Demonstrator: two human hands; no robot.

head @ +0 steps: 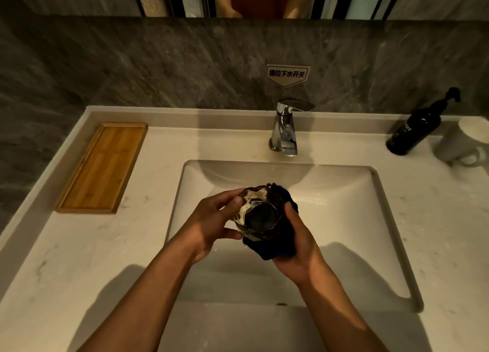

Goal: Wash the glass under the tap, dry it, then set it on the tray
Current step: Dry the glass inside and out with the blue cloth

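Note:
Over the middle of the sink basin (370, 219) I hold a clear glass (260, 215), its base turned toward me. My left hand (214, 224) grips the glass from the left, thumb on its rim side. My right hand (299, 243) presses a dark blue cloth (275, 248) around the glass's right and lower side. The cloth also shows above the glass. The chrome tap (285, 129) stands behind the basin, with no water running. A bamboo tray (103, 166) lies on the counter at the left, with nothing on it.
A black pump bottle (412, 132) and a white mug (465, 145) stand at the counter's right rear. A sign (287, 74) is stuck on the grey stone wall above the tap. A mirror runs along the top.

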